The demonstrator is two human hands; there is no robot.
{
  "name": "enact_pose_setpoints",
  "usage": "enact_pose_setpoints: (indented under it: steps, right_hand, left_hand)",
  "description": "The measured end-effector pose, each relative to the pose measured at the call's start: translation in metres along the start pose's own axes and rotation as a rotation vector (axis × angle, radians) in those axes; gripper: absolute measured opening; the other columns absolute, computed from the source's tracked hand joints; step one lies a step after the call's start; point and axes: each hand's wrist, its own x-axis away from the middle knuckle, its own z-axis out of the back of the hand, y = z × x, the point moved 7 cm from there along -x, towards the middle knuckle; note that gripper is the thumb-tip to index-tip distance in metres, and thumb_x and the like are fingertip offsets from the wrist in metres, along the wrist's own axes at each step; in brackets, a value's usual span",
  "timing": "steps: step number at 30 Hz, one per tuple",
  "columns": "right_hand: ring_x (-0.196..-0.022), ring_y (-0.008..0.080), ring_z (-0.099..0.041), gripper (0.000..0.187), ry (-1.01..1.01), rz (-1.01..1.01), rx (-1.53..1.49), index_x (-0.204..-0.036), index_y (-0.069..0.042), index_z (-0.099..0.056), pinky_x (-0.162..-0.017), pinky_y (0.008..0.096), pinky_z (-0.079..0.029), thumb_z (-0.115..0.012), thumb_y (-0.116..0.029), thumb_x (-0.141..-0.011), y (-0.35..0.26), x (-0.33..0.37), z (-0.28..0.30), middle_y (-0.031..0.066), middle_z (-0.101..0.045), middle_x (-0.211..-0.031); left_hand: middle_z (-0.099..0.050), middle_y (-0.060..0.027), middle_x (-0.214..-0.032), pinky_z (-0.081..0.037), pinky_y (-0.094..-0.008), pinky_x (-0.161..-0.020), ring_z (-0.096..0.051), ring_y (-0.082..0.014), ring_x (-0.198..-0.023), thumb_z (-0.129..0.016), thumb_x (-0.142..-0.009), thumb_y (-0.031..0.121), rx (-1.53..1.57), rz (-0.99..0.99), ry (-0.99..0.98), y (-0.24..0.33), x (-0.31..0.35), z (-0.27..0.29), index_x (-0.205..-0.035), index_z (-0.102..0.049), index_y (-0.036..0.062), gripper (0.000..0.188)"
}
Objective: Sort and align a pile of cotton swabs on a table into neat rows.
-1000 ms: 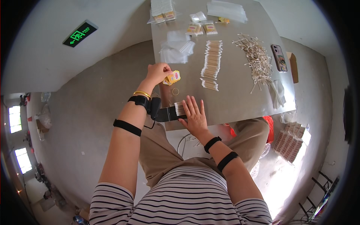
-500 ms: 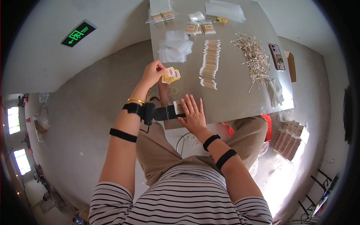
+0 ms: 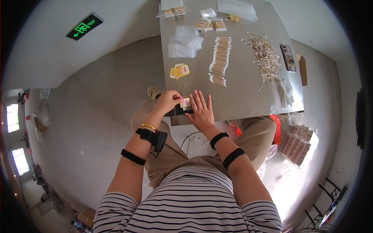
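Pinched in my left hand [image 3: 169,101] is a small yellow and white card [image 3: 185,103]. It lies over a short row of cotton swabs at the table's near edge. My right hand [image 3: 202,114] rests flat beside it, fingers spread, covering part of those swabs. Beneath them is a black strip [image 3: 175,112], partly hidden by my left hand. A loose pile of similar cards [image 3: 180,71] lies just beyond, with a thin rubber band [image 3: 182,89] between. Farther off, a long column of cotton swabs [image 3: 220,58] is laid side by side.
A heap of loose cotton swabs [image 3: 265,58] lies at the right, near a phone [image 3: 288,58] and crumpled clear plastic [image 3: 286,93]. Clear bags [image 3: 184,42] are at the left. Filled swab packs [image 3: 219,25] and plastic sleeves [image 3: 237,11] sit at the far end of the table [image 3: 248,99].
My left hand has moved from the card pile toward me, bringing one card over the swabs beside my right hand. The right hand stays flat in place. The view has shifted slightly.
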Motion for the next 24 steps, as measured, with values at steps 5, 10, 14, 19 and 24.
enact_pose_setpoints:
  steps: [5,10,14,19,24]
  right_hand:
    - [-0.158,0.0275,-0.012,0.088,0.022,0.006,-0.027,-0.162,-0.009,-0.023,-0.126,0.0567,-0.007,-0.052,-0.060,-0.097,0.002,0.001,0.000,0.0128,-0.017,-0.170]
    - [-0.158,0.0269,-0.011,0.088,-0.004,-0.006,-0.001,-0.163,-0.010,-0.022,-0.126,0.0574,-0.006,-0.049,-0.062,-0.097,0.002,0.000,-0.002,0.0123,-0.016,-0.170]
    - [-0.158,0.0270,-0.010,0.085,0.029,0.009,-0.024,-0.163,-0.016,-0.023,-0.126,0.0586,-0.005,-0.049,-0.063,-0.097,0.001,0.001,0.000,0.0128,-0.015,-0.171]
    - [-0.158,0.0288,-0.013,0.083,0.054,0.020,-0.052,-0.163,-0.019,-0.024,-0.125,0.0584,-0.009,-0.055,-0.058,-0.096,0.001,0.001,0.001,0.0141,-0.016,-0.170]
    - [-0.158,0.0277,-0.011,0.084,0.002,0.009,-0.029,-0.163,-0.020,-0.023,-0.126,0.0591,-0.007,-0.052,-0.061,-0.096,0.001,0.001,-0.003,0.0129,-0.013,-0.171]
  left_hand:
    - [-0.075,-0.0072,-0.082,-0.054,-0.0345,-0.069,-0.072,-0.0212,-0.076,-0.082,-0.081,0.019,-0.083,-0.006,0.068,0.010,-0.006,-0.006,-0.091,-0.072,0.0067,0.019]
    - [-0.074,-0.0070,-0.081,-0.054,-0.0314,-0.068,-0.071,-0.0177,-0.074,-0.081,-0.081,0.015,-0.127,0.016,0.091,0.015,-0.004,-0.006,-0.091,-0.069,0.0057,0.018]
    - [-0.075,-0.0062,-0.082,-0.054,-0.0357,-0.068,-0.073,-0.0225,-0.077,-0.083,-0.079,0.021,-0.155,0.012,0.080,0.012,-0.004,-0.007,-0.093,-0.070,0.0094,0.022]
    - [-0.075,-0.0056,-0.082,-0.055,-0.0351,-0.069,-0.072,-0.0224,-0.076,-0.082,-0.080,0.023,-0.159,0.015,0.094,0.012,-0.001,-0.008,-0.093,-0.071,0.0095,0.022]
    - [-0.073,-0.0064,-0.080,-0.054,-0.0358,-0.071,-0.072,-0.0229,-0.073,-0.076,-0.085,0.018,-0.159,-0.114,0.343,0.018,0.021,0.007,-0.094,-0.070,0.0083,0.014]
